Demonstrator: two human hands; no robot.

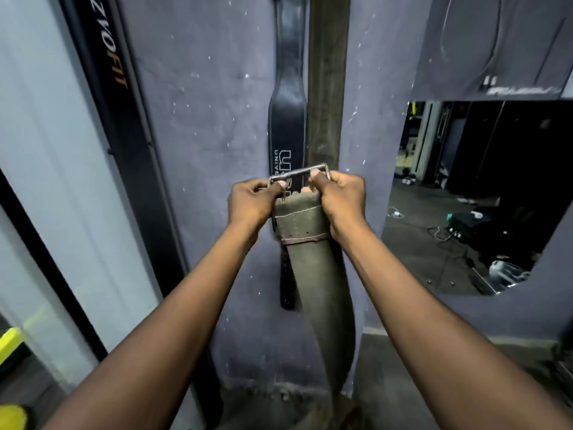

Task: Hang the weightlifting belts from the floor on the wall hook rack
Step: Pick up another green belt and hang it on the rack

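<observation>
- I see the left hand (251,200) curled tight round the top end of the olive belt (313,274), with its thumb on the metal buckle (297,172).
- The right hand (341,203) grips the same end on the opposite side.
- The belt's length hangs below both hands.
- Just beyond the knuckles, a black belt (288,119) hangs on the wall (201,119).
- The brown strip (327,88) above the right hand is perhaps another belt, but it's too blurred to tell.

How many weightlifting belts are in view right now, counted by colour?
Black leather belt, hanging on the wall: 1
Brown suede belt, hanging beside it: 1
Olive-green suede belt, gripped at its metal buckle by the left hand and right hand: 1
Total: 3
</observation>
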